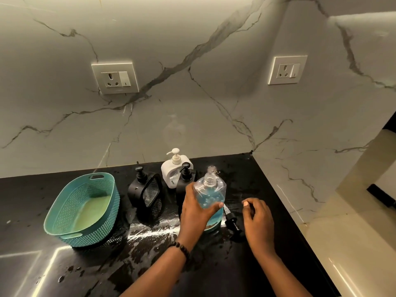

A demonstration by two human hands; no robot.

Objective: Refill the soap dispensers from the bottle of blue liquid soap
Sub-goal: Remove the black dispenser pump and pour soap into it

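Both forearms are bare, with no sleeves in sight. The left wrist carries a bracelet (181, 248) of dark round beads. On the right hand (258, 219), one visible fingernail looks pale and glossy.

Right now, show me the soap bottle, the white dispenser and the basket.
soap bottle (211, 192): head view, clear upper body.
white dispenser (169, 170): head view, left shoulder.
basket (64, 213): head view, inner left wall.

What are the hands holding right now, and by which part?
The left hand grips the clear bottle of blue soap around its body, cap off. The right hand holds nothing; it hovers by the black pump lying on the counter.
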